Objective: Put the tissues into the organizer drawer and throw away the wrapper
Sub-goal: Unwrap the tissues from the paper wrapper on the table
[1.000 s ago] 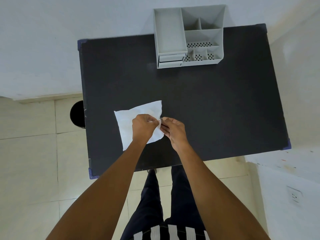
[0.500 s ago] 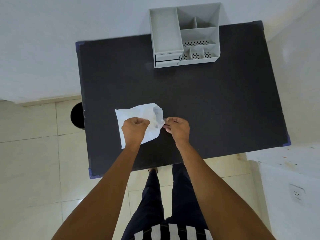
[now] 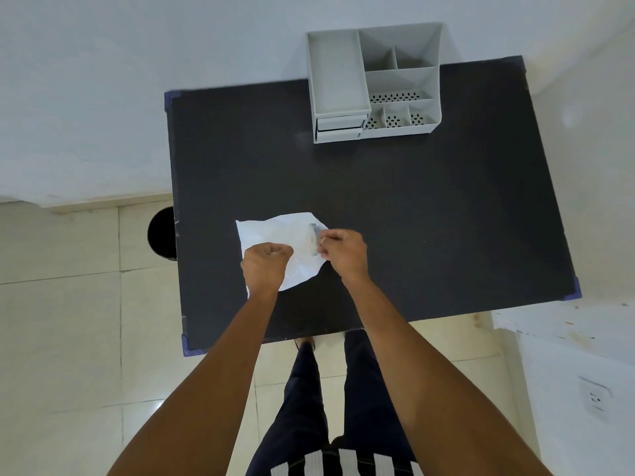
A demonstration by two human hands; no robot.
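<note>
Nearest the camera, dark trousers [image 3: 305, 400] and a striped garment edge are seen above a glossy, pale tiled floor [image 3: 68, 338]. Two bare forearms are extended toward 12 o'clock over the near edge of a matte black rectangular table [image 3: 429, 218], whose corners are capped in blue. The left hand [image 3: 266, 266] is closed into a fist on the near portion of a white tissue pack [image 3: 275, 233], the thin, crinkled wrapper being bunched in the grip. The right hand [image 3: 343, 254] is placed at 3 o'clock of the pack, its fingertips pinched narrowly on the wrapper's right end, where a small grey-blue patch, possibly a seal, is visible; its exact nature cannot be told. The pack is located on the table's near-left area, flattened, roughly square at its left corner and puckered at the right. At 9 o'clock of the pack, beyond the table's left edge, a dark round bin [image 3: 161, 235] is partly seen on the floor. At the far edge, toward 1 o'clock, a pale grey rigid plastic organizer [image 3: 343, 84] is set: an open rectangular tray on the left with two shut drawers [image 3: 340, 127] stacked beneath, and angular compartments on the right with perforated bases. A smooth white wall [image 3: 137, 80] is recorded behind.
</note>
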